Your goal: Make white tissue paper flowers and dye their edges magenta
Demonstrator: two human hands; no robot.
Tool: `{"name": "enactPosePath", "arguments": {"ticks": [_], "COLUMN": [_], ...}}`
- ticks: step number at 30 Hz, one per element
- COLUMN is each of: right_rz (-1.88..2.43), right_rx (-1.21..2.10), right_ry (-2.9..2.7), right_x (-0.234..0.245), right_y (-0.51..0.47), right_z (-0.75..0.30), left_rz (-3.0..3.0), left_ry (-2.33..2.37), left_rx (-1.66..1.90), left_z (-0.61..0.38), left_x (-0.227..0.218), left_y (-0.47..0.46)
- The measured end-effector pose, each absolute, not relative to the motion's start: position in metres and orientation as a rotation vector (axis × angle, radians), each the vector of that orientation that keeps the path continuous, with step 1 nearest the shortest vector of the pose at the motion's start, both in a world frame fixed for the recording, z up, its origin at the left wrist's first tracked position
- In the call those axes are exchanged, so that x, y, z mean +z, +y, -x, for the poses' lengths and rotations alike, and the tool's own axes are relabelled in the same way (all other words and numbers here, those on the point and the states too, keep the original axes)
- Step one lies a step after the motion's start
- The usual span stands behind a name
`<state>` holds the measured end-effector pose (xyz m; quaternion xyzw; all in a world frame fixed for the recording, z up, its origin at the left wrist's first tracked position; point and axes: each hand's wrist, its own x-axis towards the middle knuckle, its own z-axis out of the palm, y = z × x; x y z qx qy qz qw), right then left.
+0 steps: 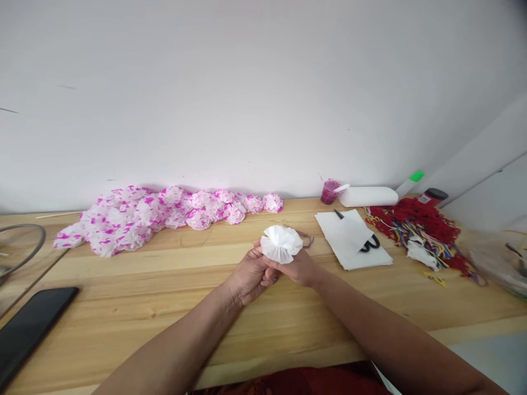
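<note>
A white tissue-paper flower (281, 242), fanned and ruffled, is held just above the wooden table (135, 312) at its middle. My left hand (248, 277) grips it from below, fingers curled around its pinched base. From the right, my right hand (303, 267) closes on the same base, partly hidden behind the paper. A thin purplish thread (306, 237) trails from the flower toward the right.
Several pink-and-white paper flowers (164, 215) lie along the wall. A stack of white tissue (349, 241) with black scissors (369, 243) lies right of my hands, beside a pink cup (329, 192), a white roll (368, 196) and red yarn (418, 225). A black phone (28, 326) lies at left.
</note>
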<state>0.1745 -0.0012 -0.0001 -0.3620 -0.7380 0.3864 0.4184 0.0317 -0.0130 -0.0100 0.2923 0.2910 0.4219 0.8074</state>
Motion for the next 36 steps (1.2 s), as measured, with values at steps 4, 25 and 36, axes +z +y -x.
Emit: {"name": "enactPosePath", "arguments": {"ticks": [4,25,36], "right_rz": [0.891,0.947,0.873], "right_rx": [0.996,0.809,1.362], "right_ry": [-1.867,-1.499,-1.488], "right_x": [-0.006,0.020,0.005], "right_y": [-0.001,-0.018,0.020], "right_z": [-0.173,-0.169,-0.198], "left_rz": [-0.623,-0.666,-0.644], "left_ry": [0.640,0.554,0.495], "left_rx": [0.860,0.742,0.913], "left_z": [-0.034,-0.036,-0.018], "left_x": [-0.012,-0.020,-0.002], "left_y": [-0.016,-0.021,-0.008]}}
